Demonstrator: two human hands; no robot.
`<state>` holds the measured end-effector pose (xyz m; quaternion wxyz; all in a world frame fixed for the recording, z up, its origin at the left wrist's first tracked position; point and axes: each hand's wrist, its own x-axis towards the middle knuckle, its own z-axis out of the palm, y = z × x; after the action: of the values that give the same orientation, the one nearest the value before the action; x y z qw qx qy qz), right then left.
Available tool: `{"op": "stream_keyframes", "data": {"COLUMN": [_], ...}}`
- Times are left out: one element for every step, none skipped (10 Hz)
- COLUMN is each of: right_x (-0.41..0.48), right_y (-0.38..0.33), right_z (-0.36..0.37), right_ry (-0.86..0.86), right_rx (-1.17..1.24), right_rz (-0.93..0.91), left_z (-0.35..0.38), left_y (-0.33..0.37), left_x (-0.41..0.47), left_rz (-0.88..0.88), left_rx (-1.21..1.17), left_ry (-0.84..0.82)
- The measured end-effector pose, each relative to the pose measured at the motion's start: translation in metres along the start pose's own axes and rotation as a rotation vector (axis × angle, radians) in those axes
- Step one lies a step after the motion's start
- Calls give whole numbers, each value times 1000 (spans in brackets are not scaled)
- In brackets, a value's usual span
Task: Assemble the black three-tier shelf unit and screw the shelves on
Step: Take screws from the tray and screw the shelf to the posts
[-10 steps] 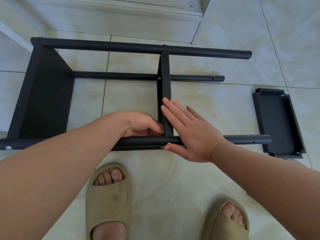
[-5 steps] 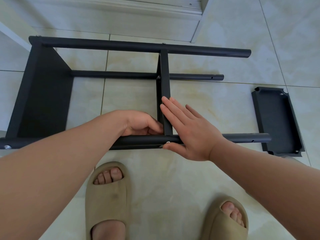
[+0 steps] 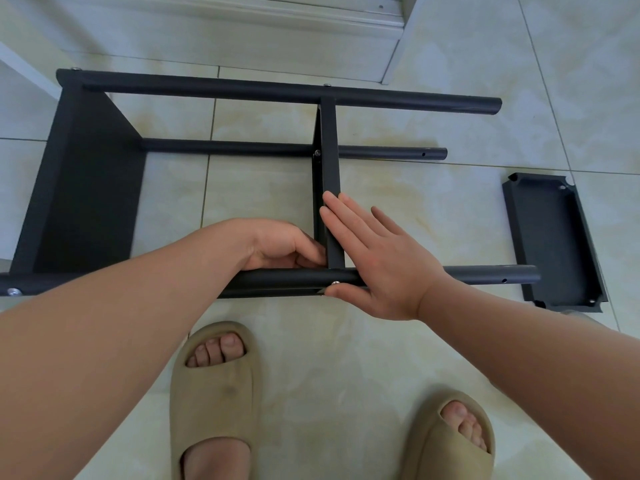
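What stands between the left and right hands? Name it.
The black middle shelf panel, seen edge-on in the head view, stands between them: the left hand curls against its left face, the right hand lies flat on its right.

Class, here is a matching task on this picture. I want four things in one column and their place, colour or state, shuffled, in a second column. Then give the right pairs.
Column one:
1 right hand
2 loose shelf
3 middle shelf
4 slippers

Column two:
A beige, being worn
B lying on the floor tiles at the right
C fingers straight, flat against a shelf
D on edge between the black poles

Pairs: 1-C, 2-B, 3-D, 4-A
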<state>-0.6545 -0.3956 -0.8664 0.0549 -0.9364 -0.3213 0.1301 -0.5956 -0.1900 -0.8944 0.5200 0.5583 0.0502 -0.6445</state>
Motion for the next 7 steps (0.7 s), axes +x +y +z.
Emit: {"op": "stream_keyframes", "data": {"right_x": [0, 0, 0, 0, 0, 0, 0], "right_y": [0, 0, 0, 0, -1, -1, -1], "right_z": [0, 0, -1, -1, -1, -1, -1], "right_ry": [4, 3, 4, 2, -3, -3, 3], "right_rx": [-2, 0, -5, -9, -13, -10, -9], "right_rz": [-1, -1, -2, 1, 1, 1, 1], "left_z": [0, 2, 4, 2, 1, 3, 4], "left_y": [1, 1, 0, 0, 0, 0, -1], "left_x": [0, 1, 2, 2, 1, 2, 3], "left_rz": [-29, -29, 22, 10, -20, 13, 77], "left_rx": [-31, 39, 47, 32, 28, 48, 40], "left_ry": [2, 20, 61, 63, 32, 36, 69]}}
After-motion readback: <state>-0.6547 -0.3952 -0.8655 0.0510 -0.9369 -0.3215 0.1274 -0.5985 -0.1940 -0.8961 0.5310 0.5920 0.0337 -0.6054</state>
